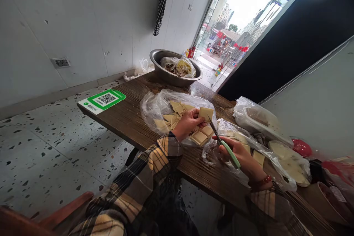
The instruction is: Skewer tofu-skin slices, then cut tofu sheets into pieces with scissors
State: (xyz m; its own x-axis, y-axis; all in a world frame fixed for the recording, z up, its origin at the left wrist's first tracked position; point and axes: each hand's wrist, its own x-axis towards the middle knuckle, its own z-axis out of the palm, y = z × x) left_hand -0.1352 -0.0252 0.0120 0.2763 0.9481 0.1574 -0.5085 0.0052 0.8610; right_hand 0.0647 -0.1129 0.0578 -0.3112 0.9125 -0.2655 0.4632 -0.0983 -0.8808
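Note:
Between the thumb and fingers of my left hand (189, 122) is a thin, pale yellow square (205, 114) that looks like dried tofu. My right hand (239, 156) grips green-handled scissors (226, 148), their blades pointing up at the square's lower right edge. Whether the blades have cut into it I cannot tell. Below my left hand, a clear plastic bag (151, 107) lies spread out. On it are triangular pieces (169, 118) of the same food and a small stack of squares (199, 137).
A metal basin (155, 62) holding bagged food and thin sticks stands at the table's far end. At the left corner lies a green QR-code card (106, 100). Plastic-wrapped food (260, 120), another bag (290, 160) and a round tub (322, 199) crowd the right side.

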